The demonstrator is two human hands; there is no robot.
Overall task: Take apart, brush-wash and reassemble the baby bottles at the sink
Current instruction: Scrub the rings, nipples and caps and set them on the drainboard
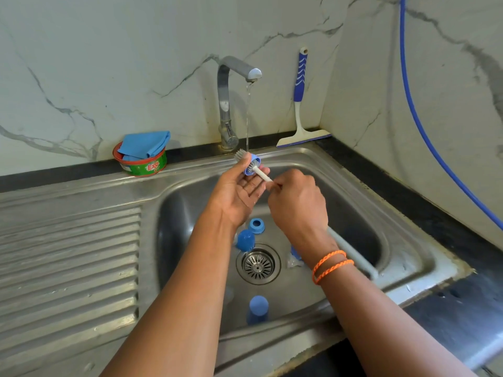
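Blue plastic, the bottle collar (251, 165) is sitting in the left hand's (239, 191) fingertips under the tap stream (247, 115). The right hand (296, 202) is gripping the white brush (261, 174), whose long axis is passing through the collar, up-left toward the tap.

A home kitchen, seen at its sink corner. A steel sink (353, 191) with a ribbed drainboard (70, 254) is set into a dark surface (449, 308), and a chrome tap (228, 104) runs water into the bowl. Marble-patterned walls (109, 63) meet behind it. A tub of dish soap (141, 165) with a blue cloth (144, 144) folded on top stands on the ledge beside the tap. A squeegee (300, 104) leans against the wall, and a blue hose (424, 131) hangs down the right side.
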